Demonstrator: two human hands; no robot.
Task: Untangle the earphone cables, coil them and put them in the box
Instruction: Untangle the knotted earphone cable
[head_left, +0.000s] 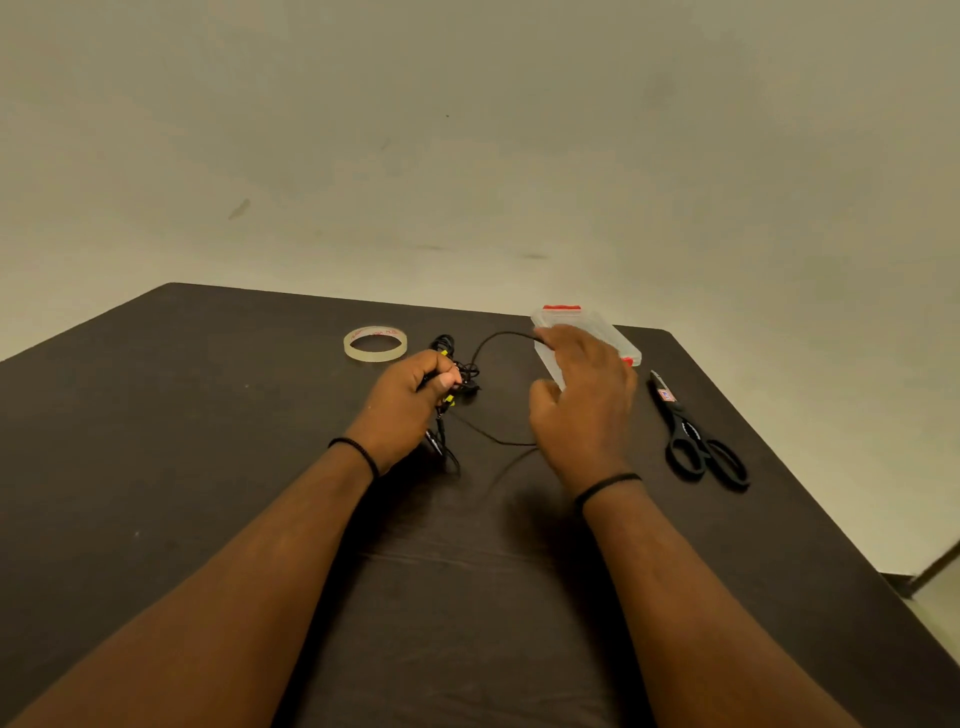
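Note:
A tangle of black earphone cables (464, 371) with small yellow tags lies mid-table. My left hand (410, 402) grips the tangle with curled fingers. One strand arcs from the tangle to the right and reaches the fingertips of my right hand (582, 395), which hovers with loosely bent fingers; whether it pinches that strand is hidden. Another strand runs under the right hand. A clear plastic box (597, 325) with red clasps sits just behind the right hand, partly covered by it.
A roll of clear tape (375, 343) lies left of the tangle. Black scissors (696, 439) lie at the right, near the edge of the dark table (208, 467). A plain wall stands behind.

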